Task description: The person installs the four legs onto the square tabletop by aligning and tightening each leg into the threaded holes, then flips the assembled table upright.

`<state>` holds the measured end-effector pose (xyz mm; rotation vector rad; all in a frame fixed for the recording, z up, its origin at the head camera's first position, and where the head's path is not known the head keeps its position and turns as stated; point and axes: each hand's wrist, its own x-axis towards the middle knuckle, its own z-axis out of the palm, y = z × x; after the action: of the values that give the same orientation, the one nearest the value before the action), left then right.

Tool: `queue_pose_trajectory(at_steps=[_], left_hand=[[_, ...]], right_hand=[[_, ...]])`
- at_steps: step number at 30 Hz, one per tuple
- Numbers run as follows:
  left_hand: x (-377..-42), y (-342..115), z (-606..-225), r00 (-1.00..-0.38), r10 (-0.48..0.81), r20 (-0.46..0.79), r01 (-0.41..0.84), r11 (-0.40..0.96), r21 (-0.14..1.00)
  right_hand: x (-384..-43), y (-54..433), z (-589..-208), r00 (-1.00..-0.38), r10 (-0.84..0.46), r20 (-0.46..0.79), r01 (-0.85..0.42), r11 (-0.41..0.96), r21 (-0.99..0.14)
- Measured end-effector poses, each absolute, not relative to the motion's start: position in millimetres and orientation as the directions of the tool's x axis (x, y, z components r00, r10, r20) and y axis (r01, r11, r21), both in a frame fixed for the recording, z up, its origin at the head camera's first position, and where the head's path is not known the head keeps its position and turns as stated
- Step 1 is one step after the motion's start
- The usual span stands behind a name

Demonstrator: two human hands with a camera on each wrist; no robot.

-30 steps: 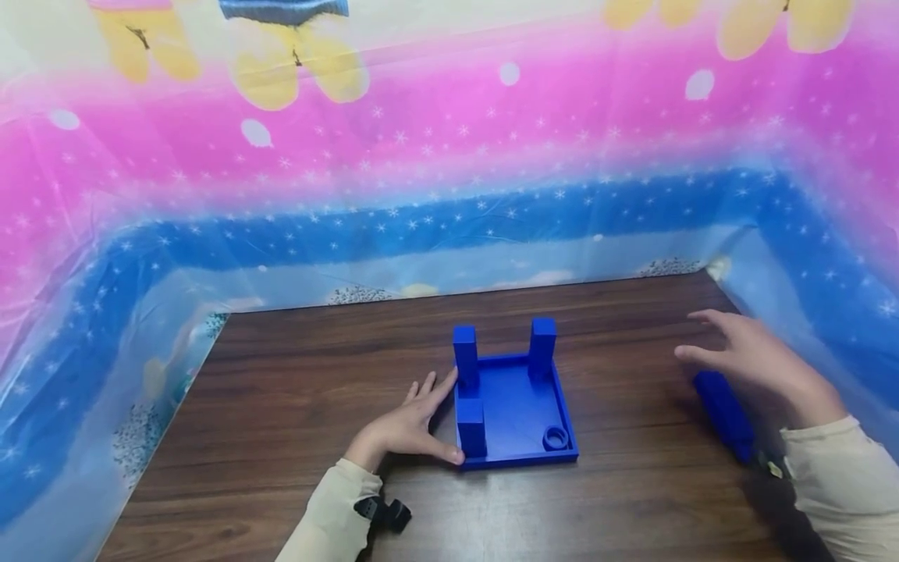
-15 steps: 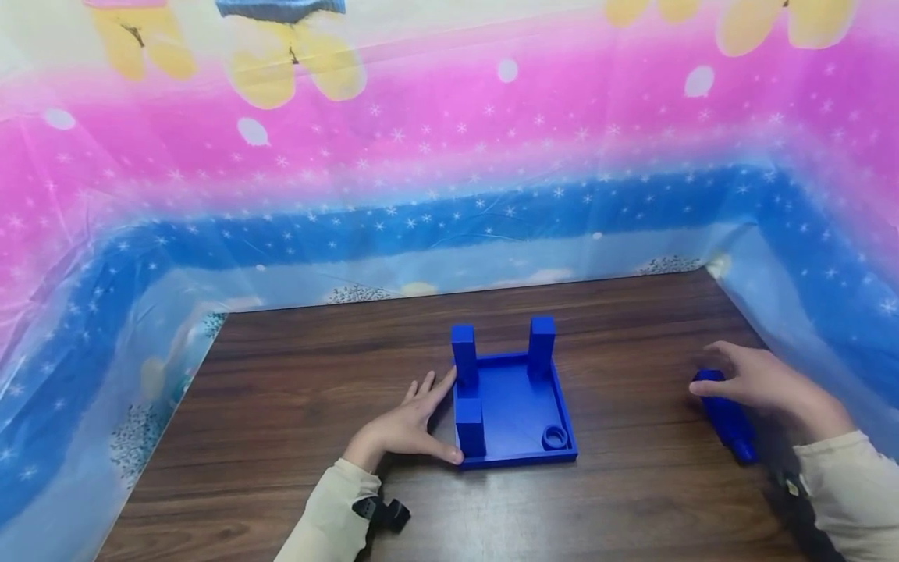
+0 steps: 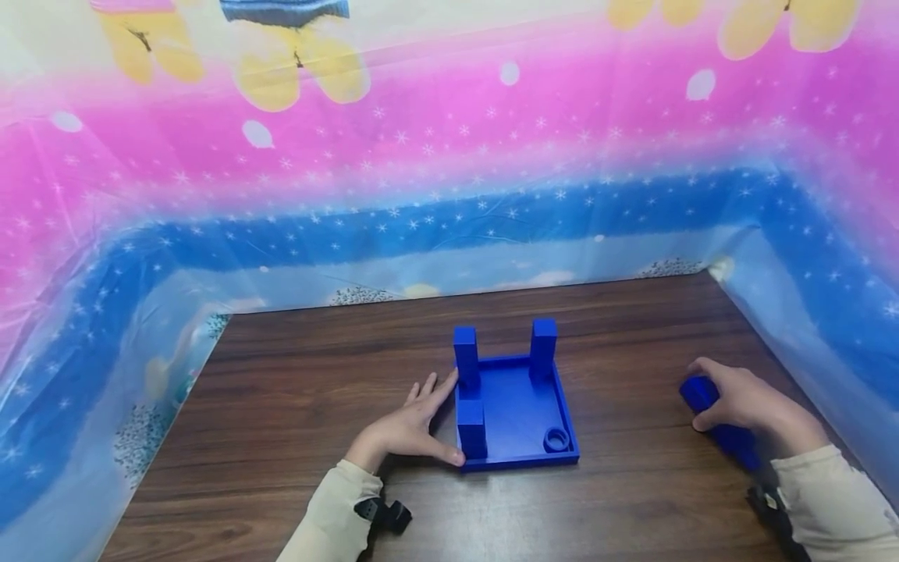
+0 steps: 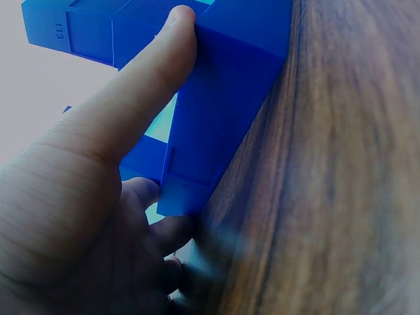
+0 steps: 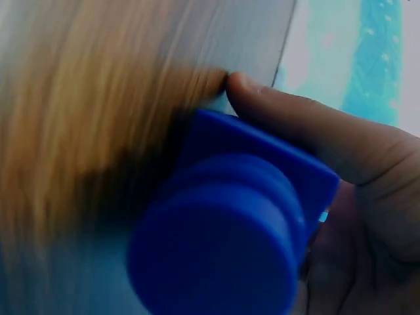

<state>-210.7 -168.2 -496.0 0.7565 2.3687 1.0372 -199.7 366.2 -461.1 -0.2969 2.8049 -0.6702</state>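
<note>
A blue square tray-like base lies on the table, with three upright square posts, one being the back right post. At its near right corner is a bare round socket. My left hand rests spread against the base's left side, thumb at the near corner; the left wrist view shows the thumb on the base's blue edge. At the right, my right hand grips a loose blue post between thumb and fingers. That post's round end faces the right wrist camera.
The dark wood table is bordered at the back and sides by a patterned curtain in pink and blue. A black wrist camera sits on the left sleeve.
My right hand has come down onto the loose blue post and grasped it, and the post has shifted slightly left at its far end. My left hand and the base have stayed put.
</note>
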Motion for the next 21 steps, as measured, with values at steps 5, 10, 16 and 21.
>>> queue_pose_trajectory(at_steps=[5,10,16,21], left_hand=[[-210,-167,-491,-0.754,0.619,-0.218,0.278,0.602,0.748],[-209,-165,-487,-0.751,0.62,-0.227,0.275,0.606,0.746],[-209,-165,-486,-0.755,0.613,-0.234,0.271,0.615,0.74],[-209,-166,-487,-0.754,0.614,-0.232,0.275,0.617,0.738]], right_hand=[[-200,361,-465,-0.952,-0.267,-0.152,-0.164,0.86,-0.483],[-204,351,-468,-0.96,-0.251,-0.123,-0.136,0.802,-0.582],[-209,332,-459,-0.955,-0.29,-0.065,-0.139,0.63,-0.764],[-214,315,-447,-0.916,-0.398,0.044,-0.239,0.455,-0.858]])
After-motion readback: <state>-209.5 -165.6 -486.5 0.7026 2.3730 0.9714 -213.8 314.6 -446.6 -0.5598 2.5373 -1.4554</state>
